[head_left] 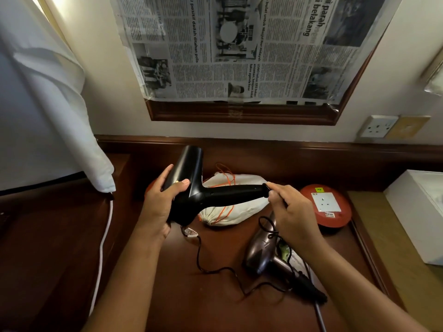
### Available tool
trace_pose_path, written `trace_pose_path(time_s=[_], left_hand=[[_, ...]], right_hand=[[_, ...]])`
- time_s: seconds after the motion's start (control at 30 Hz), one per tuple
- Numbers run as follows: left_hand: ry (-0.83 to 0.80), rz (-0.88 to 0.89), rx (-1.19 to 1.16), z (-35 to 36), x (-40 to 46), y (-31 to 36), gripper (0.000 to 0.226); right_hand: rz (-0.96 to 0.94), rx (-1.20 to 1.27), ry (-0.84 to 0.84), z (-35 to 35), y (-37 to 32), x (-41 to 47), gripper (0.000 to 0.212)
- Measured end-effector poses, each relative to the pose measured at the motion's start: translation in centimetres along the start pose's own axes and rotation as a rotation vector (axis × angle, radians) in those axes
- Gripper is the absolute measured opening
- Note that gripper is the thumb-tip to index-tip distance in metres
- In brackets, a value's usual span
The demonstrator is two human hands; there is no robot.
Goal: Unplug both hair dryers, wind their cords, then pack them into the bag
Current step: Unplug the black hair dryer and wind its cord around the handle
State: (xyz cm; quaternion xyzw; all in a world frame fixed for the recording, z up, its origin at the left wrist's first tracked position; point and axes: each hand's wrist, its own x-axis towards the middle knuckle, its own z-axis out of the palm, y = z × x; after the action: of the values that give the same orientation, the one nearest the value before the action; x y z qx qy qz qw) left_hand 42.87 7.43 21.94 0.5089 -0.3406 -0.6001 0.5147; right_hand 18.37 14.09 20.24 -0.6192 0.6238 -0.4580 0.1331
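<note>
Nearest, on the dark wooden desk (215,307), the brown hair dryer (265,254) lies on its side at right, handle pointing near-right, untouched. A thin black cord (217,269) trails across the desktop beside it, running up past a white tag toward the black hair dryer; its far end passes out of sight near the brown dryer's handle.

Above the desk, both hands are occupied. The left hand (160,202) grasps the body of the black hair dryer (191,188), thumb laid over its side, barrel pointing away toward the wall. The right hand (290,212) pinches the cord at the end of that dryer's handle, fingers curled around it.

Behind the black dryer, a white drawstring bag (237,212) with orange cord lies on the desk, its mouth gathered. To its right sits a red round extension reel (326,207) with a white socket face.

Farther back, a white wall socket (378,127) is mounted at right. A newspaper (239,49) covers a wooden-framed panel on the wall. White cloth (48,104) hangs at far left.
</note>
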Motion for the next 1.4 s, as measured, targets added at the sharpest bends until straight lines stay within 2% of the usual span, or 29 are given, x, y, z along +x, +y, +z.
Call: trace_pose_path(time_s=[0.17,0.3,0.47,0.63,0.73,0.87,1.0,1.13,1.27,1.4], left_hand=[[0.042,0.032,-0.006,-0.1,-0.2,-0.6,0.059],[0.072,0.044,-0.030,0.0,-0.4,-0.9,0.056],[0.092,0.048,-0.031,-0.5,-0.5,-0.7,0.058],[0.084,0.026,-0.060,-0.9,-0.6,-0.3,0.057],[0.077,0.018,-0.062,-0.9,-0.7,0.0,0.057],[0.064,-0.014,-0.062,-1.1,-0.9,0.3,0.055],[0.040,-0.037,-0.102,-1.1,-1.0,0.4,0.052],[0.012,-0.056,-0.125,-0.9,-1.2,0.6,0.047],[-0.015,-0.076,-0.122,-1.3,-1.4,0.8,0.053],[-0.079,-0.092,-0.144,-1.3,-1.7,1.1,0.054]], right_hand=[[0.517,0.545,0.082,0.9,-1.3,-0.6,0.011],[0.710,0.907,0.092,1.5,-1.9,-0.5,0.007],[0.791,0.992,-0.028,1.6,-2.0,-0.9,0.009],[0.921,0.932,-0.242,1.4,-2.2,-1.8,0.027],[0.893,0.922,-0.315,1.4,-2.0,-1.8,0.034],[0.848,1.023,-0.280,1.8,-1.7,-1.9,0.027],[0.823,1.183,-0.263,2.1,-1.7,-2.5,0.025],[0.833,1.378,-0.255,2.5,-1.2,-3.0,0.034],[0.740,1.408,-0.373,2.2,0.1,-3.3,0.027],[0.673,1.453,-0.494,1.5,1.0,-3.1,0.039]])
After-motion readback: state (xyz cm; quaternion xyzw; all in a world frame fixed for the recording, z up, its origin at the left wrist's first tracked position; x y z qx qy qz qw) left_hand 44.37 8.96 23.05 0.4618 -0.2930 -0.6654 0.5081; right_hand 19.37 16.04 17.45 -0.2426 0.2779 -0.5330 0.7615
